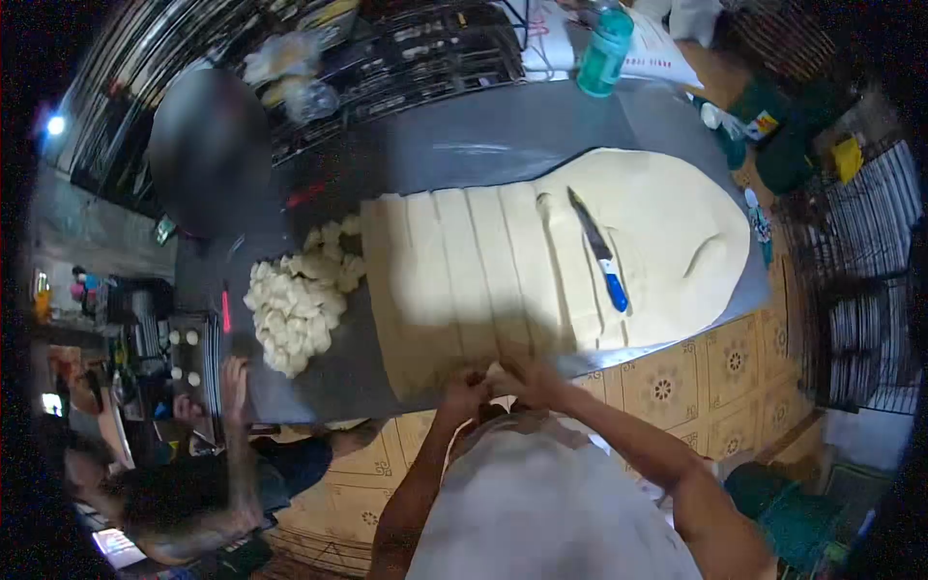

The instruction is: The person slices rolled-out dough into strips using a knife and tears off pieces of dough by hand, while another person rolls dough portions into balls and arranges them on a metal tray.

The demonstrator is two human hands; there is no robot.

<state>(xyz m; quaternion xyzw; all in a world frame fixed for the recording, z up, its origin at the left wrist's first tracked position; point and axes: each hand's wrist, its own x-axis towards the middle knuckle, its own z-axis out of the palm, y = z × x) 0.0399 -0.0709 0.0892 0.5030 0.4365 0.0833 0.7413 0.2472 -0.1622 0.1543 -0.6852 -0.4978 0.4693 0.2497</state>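
At the near edge of the table, my left hand [467, 391] and my right hand [534, 382] are close together, both with curled fingers. A small pale piece of dough [498, 378] shows between them, partly covered by the fingers. Just beyond lies a large flat sheet of dough [464, 275], its left part cut into parallel strips and its right end thick and rounded. On the sheet rests a knife [616, 290] with a blue and white handle, its blade pointing away from me. Left of the sheet is a heap of small dough pieces [295, 314].
The grey table [474, 130] carries a bottle of green liquid [606, 53] and printed white sacks [662, 53] at the back. A red stick-like object [226, 309] lies at left. Another person [184, 493] is at the left, one hand [234, 387] at the table edge. Metal racks [860, 261] stand right.
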